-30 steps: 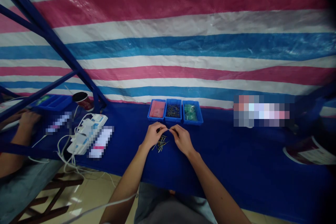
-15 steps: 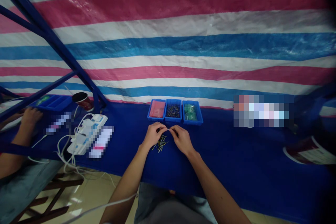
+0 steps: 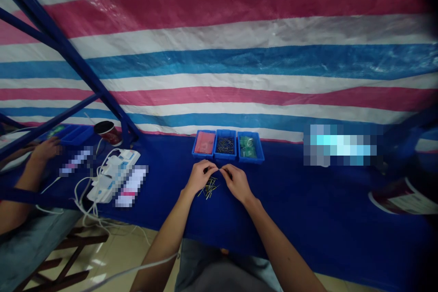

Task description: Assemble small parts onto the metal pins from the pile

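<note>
My left hand (image 3: 202, 174) and my right hand (image 3: 237, 179) meet fingertip to fingertip above the blue table, both closed in a pinch. Whatever lies between the fingertips is too small to make out. Just under my left hand is a loose pile of thin, yellowish metal pins or screws (image 3: 209, 189). Beyond the hands three small blue bins stand side by side. The left one holds pink plastic bags (image 3: 205, 142), the middle one dark thin screw-like pieces (image 3: 226, 145), and the right one green packets (image 3: 247, 146).
A white power strip (image 3: 114, 175) with tangled cables and a blurred-out phone (image 3: 132, 186) lie at left, near a dark cup (image 3: 108, 132). A co-worker's hand (image 3: 47, 148) is at far left by a blue tray (image 3: 77, 134). A reddish tub (image 3: 404, 196) stands at right.
My hands keep the same pinch in nearly the same place. At far left, the co-worker's hand has shifted slightly to the right.
</note>
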A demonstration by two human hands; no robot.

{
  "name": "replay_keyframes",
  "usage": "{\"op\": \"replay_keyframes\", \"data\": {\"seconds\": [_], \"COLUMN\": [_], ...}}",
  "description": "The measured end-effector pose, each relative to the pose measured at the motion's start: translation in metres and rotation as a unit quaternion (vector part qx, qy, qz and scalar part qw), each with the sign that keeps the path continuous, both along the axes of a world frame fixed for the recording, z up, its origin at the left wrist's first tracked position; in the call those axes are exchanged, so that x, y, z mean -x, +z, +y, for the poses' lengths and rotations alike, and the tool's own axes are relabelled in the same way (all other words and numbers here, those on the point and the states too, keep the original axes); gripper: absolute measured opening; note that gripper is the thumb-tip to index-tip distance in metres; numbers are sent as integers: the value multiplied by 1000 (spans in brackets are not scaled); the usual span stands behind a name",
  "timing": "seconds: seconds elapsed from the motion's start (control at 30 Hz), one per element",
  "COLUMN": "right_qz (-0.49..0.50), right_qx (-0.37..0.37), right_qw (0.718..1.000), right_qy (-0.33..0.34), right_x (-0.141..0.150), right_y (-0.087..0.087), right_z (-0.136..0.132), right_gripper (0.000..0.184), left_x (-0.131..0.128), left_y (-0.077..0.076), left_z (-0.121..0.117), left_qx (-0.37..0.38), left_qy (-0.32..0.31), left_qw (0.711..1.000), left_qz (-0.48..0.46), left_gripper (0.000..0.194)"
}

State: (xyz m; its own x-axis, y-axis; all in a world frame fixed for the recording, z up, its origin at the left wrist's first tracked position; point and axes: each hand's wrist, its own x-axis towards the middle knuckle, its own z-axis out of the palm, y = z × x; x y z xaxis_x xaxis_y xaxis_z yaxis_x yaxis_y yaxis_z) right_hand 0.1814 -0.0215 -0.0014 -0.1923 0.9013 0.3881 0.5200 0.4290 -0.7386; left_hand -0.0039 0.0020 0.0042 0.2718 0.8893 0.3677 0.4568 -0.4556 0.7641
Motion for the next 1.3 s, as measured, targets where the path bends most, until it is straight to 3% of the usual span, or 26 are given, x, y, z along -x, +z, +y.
{"op": "replay_keyframes", "data": {"seconds": [0.53, 0.83, 1.1, 1.2, 1.3], "right_qz": [4, -53, -104, -90, -47], "right_qx": [-8, 0, 8, 15, 15], "right_qw": [1000, 999, 994, 995, 999], "right_qy": [7, -5, -29, -29, -22], "right_x": [0, 0, 0, -1, 0], "right_y": [2, 0, -4, -3, -2], "right_z": [-1, -2, -1, 0, -1], "right_gripper": [24, 26, 40, 43, 33], "left_x": [-1, -1, -1, -1, -1], "left_y": [1, 2, 3, 3, 2], "left_z": [-1, -1, -2, -1, -2], "left_qx": [-2, -1, -1, -3, -4], "left_qy": [4, -4, -7, -1, 6], "left_qw": [1000, 1000, 1000, 1000, 1000], "left_qz": [-1, -1, -5, -5, -5], "left_gripper": [22, 24, 23, 22, 23]}}
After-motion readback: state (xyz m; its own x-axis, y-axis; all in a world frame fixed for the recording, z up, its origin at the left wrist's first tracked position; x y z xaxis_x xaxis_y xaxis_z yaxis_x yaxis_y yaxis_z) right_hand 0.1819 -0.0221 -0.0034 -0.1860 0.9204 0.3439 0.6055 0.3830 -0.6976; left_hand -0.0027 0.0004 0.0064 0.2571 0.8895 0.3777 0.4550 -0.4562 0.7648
